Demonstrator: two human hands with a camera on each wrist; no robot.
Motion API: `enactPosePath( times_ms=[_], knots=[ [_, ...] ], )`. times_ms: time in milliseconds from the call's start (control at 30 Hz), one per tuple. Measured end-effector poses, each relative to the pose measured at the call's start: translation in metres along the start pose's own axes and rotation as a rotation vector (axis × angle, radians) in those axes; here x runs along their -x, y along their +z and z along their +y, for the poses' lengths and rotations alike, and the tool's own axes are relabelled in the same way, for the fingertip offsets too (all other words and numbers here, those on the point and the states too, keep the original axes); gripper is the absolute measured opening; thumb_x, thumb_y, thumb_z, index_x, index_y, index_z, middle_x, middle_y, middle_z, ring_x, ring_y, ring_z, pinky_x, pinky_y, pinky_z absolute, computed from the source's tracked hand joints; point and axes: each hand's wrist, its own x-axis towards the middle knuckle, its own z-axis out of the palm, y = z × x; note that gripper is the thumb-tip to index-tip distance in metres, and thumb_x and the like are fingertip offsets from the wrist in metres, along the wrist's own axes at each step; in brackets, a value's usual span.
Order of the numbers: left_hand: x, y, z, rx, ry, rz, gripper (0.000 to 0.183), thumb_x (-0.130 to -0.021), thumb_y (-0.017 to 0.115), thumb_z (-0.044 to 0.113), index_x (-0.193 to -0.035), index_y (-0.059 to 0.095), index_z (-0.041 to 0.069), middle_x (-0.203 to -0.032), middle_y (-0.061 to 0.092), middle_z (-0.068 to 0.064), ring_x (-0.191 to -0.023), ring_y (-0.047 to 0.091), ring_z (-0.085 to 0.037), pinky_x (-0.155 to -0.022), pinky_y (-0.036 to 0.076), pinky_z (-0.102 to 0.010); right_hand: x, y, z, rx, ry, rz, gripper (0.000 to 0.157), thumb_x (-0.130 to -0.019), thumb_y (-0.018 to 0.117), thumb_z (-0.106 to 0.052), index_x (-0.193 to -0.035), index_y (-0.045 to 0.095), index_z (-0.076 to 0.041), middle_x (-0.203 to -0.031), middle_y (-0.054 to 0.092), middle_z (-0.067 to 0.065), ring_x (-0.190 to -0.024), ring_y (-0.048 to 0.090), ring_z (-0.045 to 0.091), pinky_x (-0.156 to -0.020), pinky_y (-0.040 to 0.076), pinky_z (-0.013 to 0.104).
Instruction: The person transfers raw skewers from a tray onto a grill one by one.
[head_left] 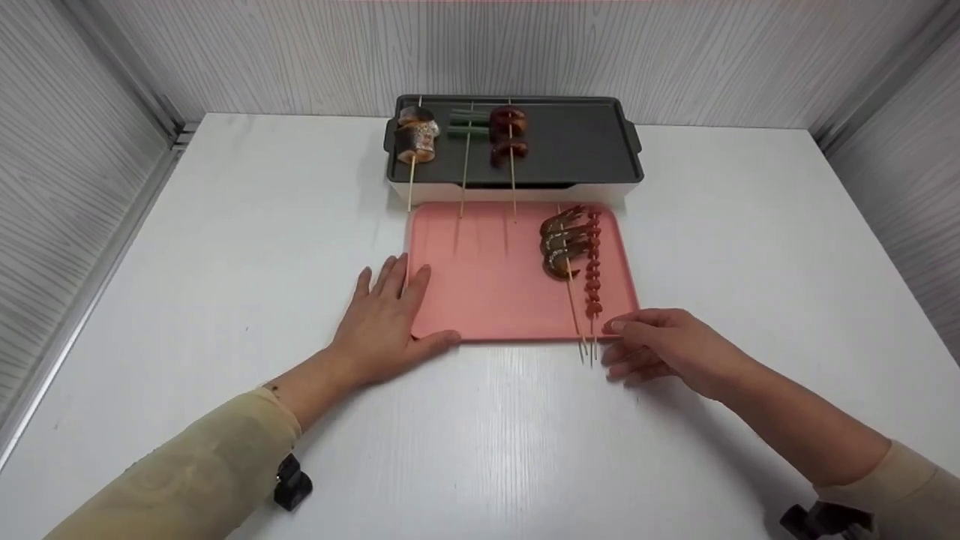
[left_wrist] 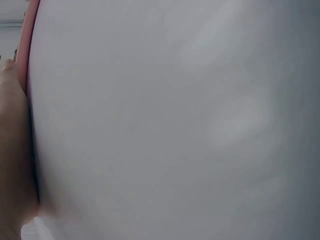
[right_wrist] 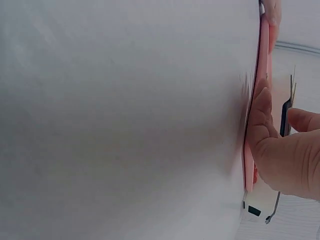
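Rect. flat pink tray [head_left: 487, 300] w/ wooden brown-shrimp skewer [head_left: 561, 255].
L hand [head_left: 381, 328]: fingers spread, at near L corner; R hand [head_left: 667, 341]: fingers loosely bent, thumb apart, at near R corner.

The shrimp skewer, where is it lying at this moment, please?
In the head view, the shrimp skewer lies on the right side of the pink tray, just left of the skewer of small red pieces, in front of the griddle.

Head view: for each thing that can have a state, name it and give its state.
Grill, uncovered, partly filled
Tray, flat, partly filled
Grill skewers, sticks overhanging front
Prawn skewer, lying on tray
Red skewer, lying on tray
Left hand, spread, touching tray
Right hand, touching tray's corner
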Motion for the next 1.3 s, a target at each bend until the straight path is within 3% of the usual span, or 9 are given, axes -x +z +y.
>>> enactPosePath(
  times_ms=[400, 667, 1300],
  knots=[
    [0.001, 0.0, -0.001, -0.023, -0.002, 0.011, 0.111, -0.094, 0.039, 0.088, -0.167, 0.029, 0.006, -0.17, 0.024, -0.03, -0.16, 0.017, -0.043, -0.127, 0.008, -0.065, -0.008, 0.01, 0.003, -0.14, 0.049, -0.067, 0.052, -0.11, 0.062, -0.031, -0.145, 0.05, 0.005, -0.116, 0.076, 0.023, -0.099, 0.079, 0.032, -0.086, 0.064, 0.04],
    [0.001, 0.001, 0.0, -0.041, -0.004, 0.022, 0.111, -0.093, 0.039, 0.089, -0.167, 0.032, 0.006, -0.169, 0.026, -0.03, -0.16, 0.018, -0.043, -0.127, 0.009, -0.065, -0.014, 0.014, 0.003, -0.19, 0.054, -0.088, 0.043, -0.111, 0.061, -0.025, -0.139, 0.051, 0.005, -0.116, 0.076, 0.022, -0.098, 0.079, 0.028, -0.083, 0.064, 0.036],
    [0.001, 0.004, -0.001, -0.034, -0.009, 0.015, 0.112, -0.093, 0.037, 0.09, -0.167, 0.031, 0.007, -0.17, 0.024, -0.029, -0.16, 0.016, -0.042, -0.127, 0.007, -0.064, -0.008, 0.007, 0.001, -0.119, 0.052, -0.039, 0.034, -0.108, 0.064, -0.019, -0.133, 0.058, 0.004, -0.113, 0.077, 0.019, -0.096, 0.079, 0.027, -0.081, 0.065, 0.037]
  ],
)
